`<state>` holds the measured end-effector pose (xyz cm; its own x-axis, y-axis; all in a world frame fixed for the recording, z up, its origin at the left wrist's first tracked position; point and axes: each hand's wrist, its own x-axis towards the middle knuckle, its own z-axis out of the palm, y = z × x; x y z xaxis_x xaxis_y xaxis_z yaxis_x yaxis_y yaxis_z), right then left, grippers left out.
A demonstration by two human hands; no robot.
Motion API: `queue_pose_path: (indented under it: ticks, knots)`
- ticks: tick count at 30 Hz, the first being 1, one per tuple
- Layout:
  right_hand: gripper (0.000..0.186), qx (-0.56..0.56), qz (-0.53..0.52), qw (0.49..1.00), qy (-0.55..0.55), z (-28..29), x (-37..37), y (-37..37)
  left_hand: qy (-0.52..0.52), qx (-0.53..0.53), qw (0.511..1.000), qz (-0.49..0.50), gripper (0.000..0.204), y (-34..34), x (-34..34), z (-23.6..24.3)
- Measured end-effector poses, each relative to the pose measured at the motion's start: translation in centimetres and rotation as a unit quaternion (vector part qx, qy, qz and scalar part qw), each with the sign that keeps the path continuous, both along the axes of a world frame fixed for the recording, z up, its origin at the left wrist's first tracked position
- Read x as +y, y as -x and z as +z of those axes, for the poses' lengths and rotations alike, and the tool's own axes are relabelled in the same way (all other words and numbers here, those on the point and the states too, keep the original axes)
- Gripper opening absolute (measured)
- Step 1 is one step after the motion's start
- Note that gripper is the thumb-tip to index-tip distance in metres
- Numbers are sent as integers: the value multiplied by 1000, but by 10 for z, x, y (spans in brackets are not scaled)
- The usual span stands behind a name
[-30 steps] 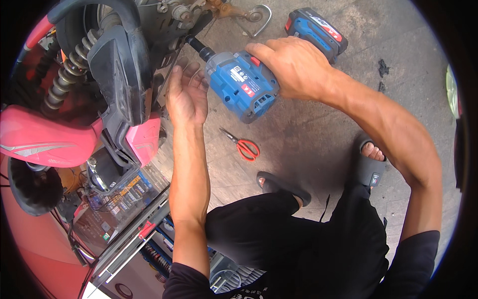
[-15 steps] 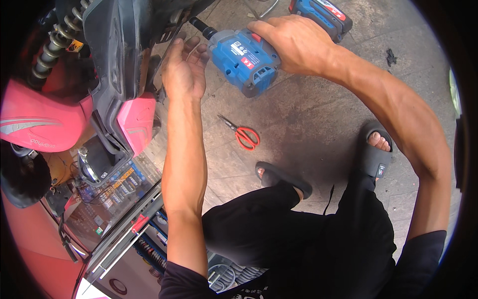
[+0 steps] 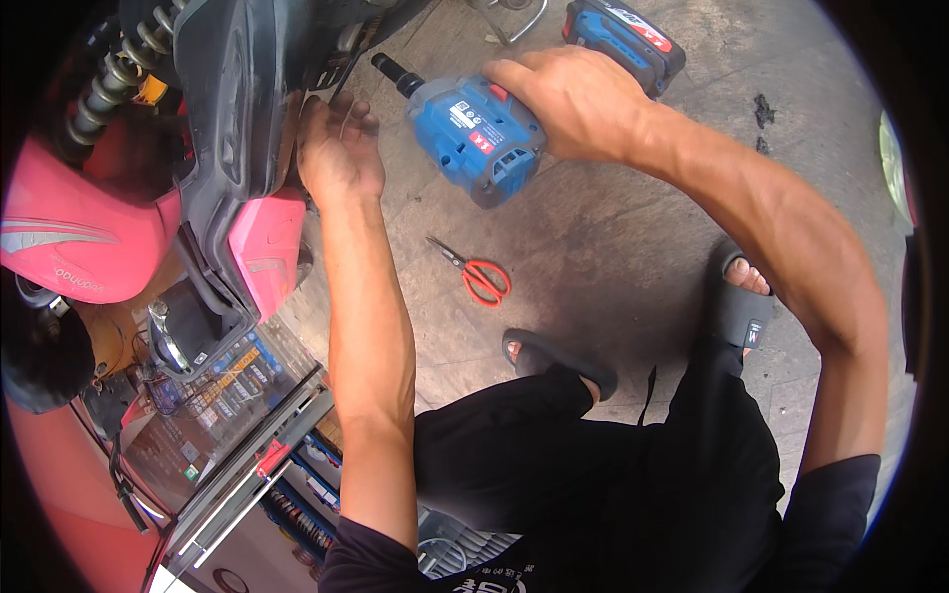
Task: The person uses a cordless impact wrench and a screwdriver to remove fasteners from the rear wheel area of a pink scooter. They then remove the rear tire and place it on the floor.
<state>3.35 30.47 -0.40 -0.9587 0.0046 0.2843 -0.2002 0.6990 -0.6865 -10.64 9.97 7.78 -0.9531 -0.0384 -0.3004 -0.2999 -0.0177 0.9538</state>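
Your right hand (image 3: 588, 104) grips the blue, hard-plastic cordless impact wrench (image 3: 470, 138) above the grey floor (image 3: 583, 212); it looks rigid and heavy, best held by its handle. Your loosely open left hand (image 3: 341, 158) is beside the black plastic panel (image 3: 242, 109).

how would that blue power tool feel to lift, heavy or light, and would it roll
The blue power tool is probably heavy for its size, given its bulky body and large battery. Set down, it would likely resist rolling because the battery is blocky.
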Motion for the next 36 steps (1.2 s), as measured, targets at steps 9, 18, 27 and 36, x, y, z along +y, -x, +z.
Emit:
queue_pose_path:
  ticks: [9, 18, 27, 36]
  knots:
    - [44, -7, -23, 1000, 7, -2, 24, -4, 44, -5, 998, -48, 10, 4, 3, 0]
    - [54, -62, -60, 996, -2, -10, 37, 7, 63, -5, 997, -47, 9, -2, 10, 1]
    - [44, -88, -35, 993, 65, 19, 34, 0, 51, -23, 996, -64, 14, -2, 3, 6]
    - [36, -118, -106, 877, 453, 20, -16, -26, 52, -51, 988, -135, 36, 3, -9, 12]
